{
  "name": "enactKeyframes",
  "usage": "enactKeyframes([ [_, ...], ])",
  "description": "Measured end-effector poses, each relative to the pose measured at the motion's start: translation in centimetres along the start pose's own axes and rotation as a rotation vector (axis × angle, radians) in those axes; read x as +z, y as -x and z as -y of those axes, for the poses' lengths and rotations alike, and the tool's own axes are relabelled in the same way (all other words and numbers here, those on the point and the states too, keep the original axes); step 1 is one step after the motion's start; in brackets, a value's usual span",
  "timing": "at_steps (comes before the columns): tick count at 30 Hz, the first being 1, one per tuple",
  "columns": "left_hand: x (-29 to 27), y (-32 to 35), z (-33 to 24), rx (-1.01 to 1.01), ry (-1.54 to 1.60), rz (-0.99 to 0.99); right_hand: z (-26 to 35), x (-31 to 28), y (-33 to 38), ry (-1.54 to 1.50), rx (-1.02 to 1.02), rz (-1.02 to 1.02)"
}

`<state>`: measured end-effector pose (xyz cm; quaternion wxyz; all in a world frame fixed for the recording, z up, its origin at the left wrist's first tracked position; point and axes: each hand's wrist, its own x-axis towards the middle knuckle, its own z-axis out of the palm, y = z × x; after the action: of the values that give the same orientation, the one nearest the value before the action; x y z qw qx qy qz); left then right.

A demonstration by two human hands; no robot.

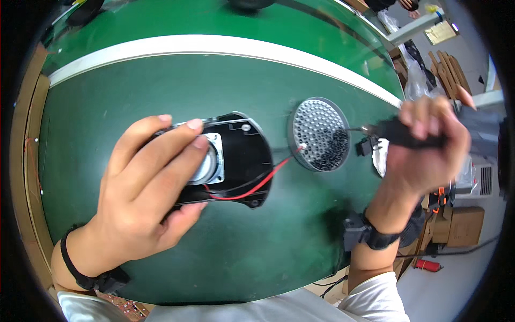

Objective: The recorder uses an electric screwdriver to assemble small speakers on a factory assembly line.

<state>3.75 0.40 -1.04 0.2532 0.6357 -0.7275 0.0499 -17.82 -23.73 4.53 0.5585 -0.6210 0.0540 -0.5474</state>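
My left hand [145, 182] grips a black plastic housing [247, 145] on the green mat, its fingers lying over a round speaker [215, 163] with a square metal frame. A red and black wire pair [257, 187] runs from the speaker toward a small white connector [302, 146] by the dish. Blurred by motion, my right hand [429, 142] is wrapped round a black power screwdriver [394, 133]. Its bit points left, at the right rim of a round grey dimpled dish [314, 114]. Many small black screws [331, 153] lie in the dish's lower right part.
A white strip [214, 44] crosses the far side of the green table [257, 257]. Cardboard [32, 161] lines the left edge. At the right stand cardboard boxes [465, 226], plastic bags and a metal frame. Part of another person [410, 6] shows at the top right.
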Motion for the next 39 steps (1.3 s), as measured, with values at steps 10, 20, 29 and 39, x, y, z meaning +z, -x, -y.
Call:
enactKeyframes([
  [10, 0.9, 0.2, -0.5, 0.014, 0.023, -0.082, 5.4, 6.8, 2.8, -0.122, 0.062, 0.041],
  [20, 1.3, 0.1, -1.2, -0.134, 0.060, -0.043, 2.7, 8.4, 2.7, -0.055, 0.228, 0.453],
  [29, 1.9, -0.1, -0.6, -0.015, 0.023, -0.161, 0.6, 7.6, 2.2, -0.304, 0.079, 0.908],
  [39, 1.6, -0.3, -0.9, -0.062, -0.067, -0.128, 2.3, 10.1, 3.4, -0.013, 0.343, 0.672],
])
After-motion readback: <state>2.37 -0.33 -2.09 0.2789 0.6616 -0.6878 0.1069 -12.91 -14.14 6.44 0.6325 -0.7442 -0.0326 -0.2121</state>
